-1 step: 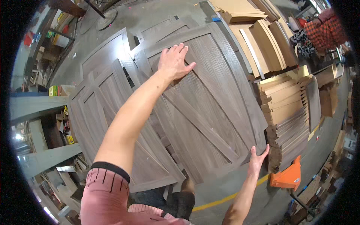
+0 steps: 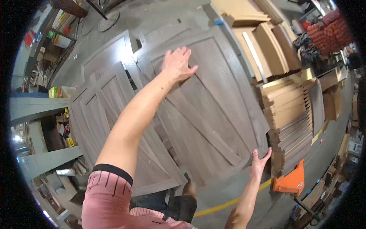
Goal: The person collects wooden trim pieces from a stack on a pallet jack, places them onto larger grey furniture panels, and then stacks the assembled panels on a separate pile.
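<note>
I'm pressing my left hand (image 2: 176,65) flat, fingers spread, on the door (image 2: 213,110); right hand (image 2: 260,163) open, fingers spread, touching its edge. Looks heavy, stiff; I'd grip the edges.

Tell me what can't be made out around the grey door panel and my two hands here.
- Head view: left hand lies flat on the grey door panel; its palm is hidden.
- Right hand at the panel's lower corner: edge contact unclear.
- Second panel: partly covered by the forearm.
- Stacked boards: count too small.
</note>
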Motion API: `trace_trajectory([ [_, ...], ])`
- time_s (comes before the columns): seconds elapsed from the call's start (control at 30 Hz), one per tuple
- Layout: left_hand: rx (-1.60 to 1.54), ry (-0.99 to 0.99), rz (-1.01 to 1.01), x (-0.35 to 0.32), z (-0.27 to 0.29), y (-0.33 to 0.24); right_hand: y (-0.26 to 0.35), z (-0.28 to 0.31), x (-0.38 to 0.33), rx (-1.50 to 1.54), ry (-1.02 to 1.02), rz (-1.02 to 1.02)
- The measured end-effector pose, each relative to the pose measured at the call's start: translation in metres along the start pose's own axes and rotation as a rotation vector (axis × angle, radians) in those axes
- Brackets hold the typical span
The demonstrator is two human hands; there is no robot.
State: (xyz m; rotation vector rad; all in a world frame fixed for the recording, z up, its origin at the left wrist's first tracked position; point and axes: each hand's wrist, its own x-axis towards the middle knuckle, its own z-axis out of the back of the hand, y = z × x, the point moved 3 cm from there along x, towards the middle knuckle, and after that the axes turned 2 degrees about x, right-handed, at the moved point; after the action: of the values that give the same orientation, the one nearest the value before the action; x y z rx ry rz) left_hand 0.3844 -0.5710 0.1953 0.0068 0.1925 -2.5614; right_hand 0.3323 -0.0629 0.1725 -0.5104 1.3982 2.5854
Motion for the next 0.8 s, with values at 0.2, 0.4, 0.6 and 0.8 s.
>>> trace_trajectory([
  [0.2, 0.099, -0.137, 0.094, -0.042, -0.039, -0.007, 0.002, -0.006, -0.006, -0.377, -0.164, 0.126],
  [0.4, -0.074, -0.166, -0.083, -0.052, -0.022, -0.029, 0.047, -0.028, -0.039, -0.579, -0.249, 0.710],
  [0.6, -0.210, -0.291, -0.090, -0.124, -0.005, 0.003, 0.058, -0.107, -0.103, -0.629, 0.325, 0.762],
  [0.8, -0.186, -0.134, 0.016, -0.143, -0.030, 0.033, 0.031, -0.099, -0.150, -0.462, 0.293, 0.499],
])
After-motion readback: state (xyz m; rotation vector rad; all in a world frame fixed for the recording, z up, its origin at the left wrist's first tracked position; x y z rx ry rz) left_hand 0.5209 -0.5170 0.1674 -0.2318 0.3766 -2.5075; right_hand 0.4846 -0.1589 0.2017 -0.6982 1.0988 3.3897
